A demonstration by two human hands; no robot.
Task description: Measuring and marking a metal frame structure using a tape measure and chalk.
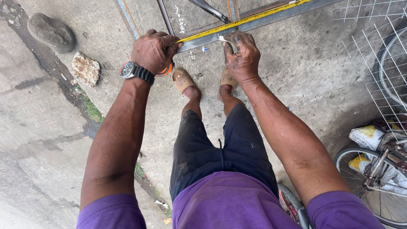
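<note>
Your left hand (153, 50) was closed tight around the case of the tape measure (167, 68), of which only an orange edge showed beneath your fingers, near the watch (127, 70) on that wrist. The yellow tape (243, 20) ran out from under your thumb and lay flat along the grey steel bar (271, 17), which rested on the concrete floor (305, 72) just ahead of your sandals (182, 79).

Your right hand (242, 54) was beside the left one, fingertips pinched narrowly on a small white piece of chalk (222, 38) pressed against the near edge of the bar, right under the tape. Whether the chalk had already left a line, I could not tell.

To do this well, you needed the tape lying straight and snug on the bar, with no sag or twist between your thumb and the far end, which ran out of view. Your left thumb was well placed to pin it. I would judge that looking straight down over the reading mattered most, since you were bent over from behind it. A short, thin stroke across the bar reads more truly than a fat dot.

A stone (85, 68) lay to your left, wire mesh (373, 55) and a bicycle (377, 169) to your right, all apart from the work.
</note>
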